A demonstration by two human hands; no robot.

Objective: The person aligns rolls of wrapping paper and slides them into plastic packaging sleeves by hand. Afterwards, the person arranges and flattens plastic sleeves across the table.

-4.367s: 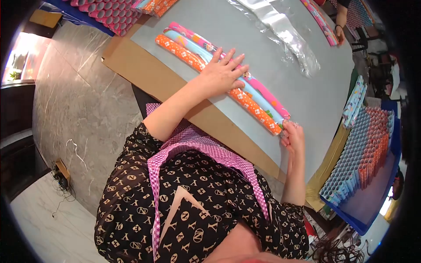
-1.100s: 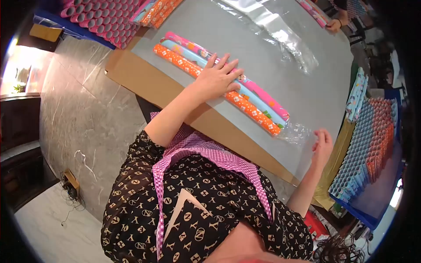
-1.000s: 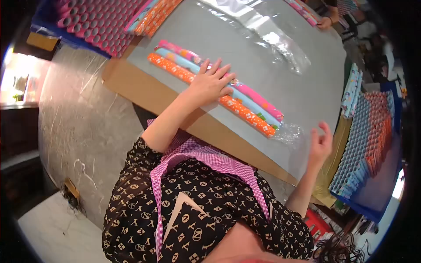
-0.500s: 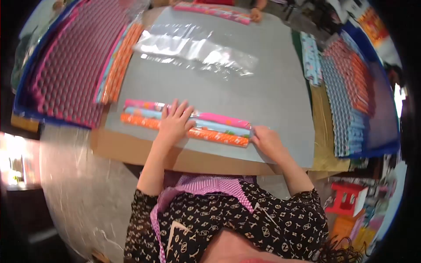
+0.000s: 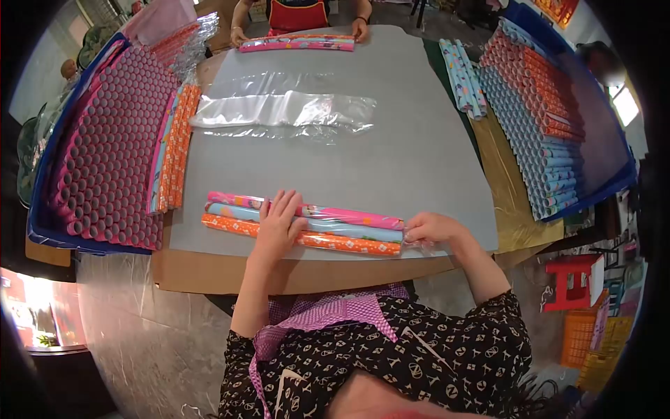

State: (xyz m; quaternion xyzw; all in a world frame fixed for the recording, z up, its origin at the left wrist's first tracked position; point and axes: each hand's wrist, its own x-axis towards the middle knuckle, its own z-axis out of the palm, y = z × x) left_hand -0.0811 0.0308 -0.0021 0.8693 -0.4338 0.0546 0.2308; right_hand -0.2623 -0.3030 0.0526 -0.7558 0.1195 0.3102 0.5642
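Three patterned paper rolls lie side by side in front of me: a pink roll (image 5: pixel 363 217), a light blue roll (image 5: pixel 335 227) and an orange roll (image 5: pixel 349 243). A clear plastic sleeve (image 5: pixel 423 245) wraps them, its loose end sticking out past their right ends. My left hand (image 5: pixel 278 227) rests across the rolls left of their middle, fingers stretched out flat. Pinched fingers of my right hand (image 5: pixel 436 229) hold the sleeve's loose end, just beyond the rolls.
Flat clear plastic sleeves (image 5: pixel 286 112) lie mid-table. Across it, a co-worker's hands (image 5: pixel 360 30) hold another set of rolls (image 5: pixel 296 43). A blue bin (image 5: pixel 98 246) of pink rolls stands left; another blue bin (image 5: pixel 621 183) stands right, with loose blue rolls (image 5: pixel 462 78) nearby.
My right hand has moved slightly away from the rolls' right ends, and loose plastic now shows there. My left hand stays on the rolls. The camera view has shifted.
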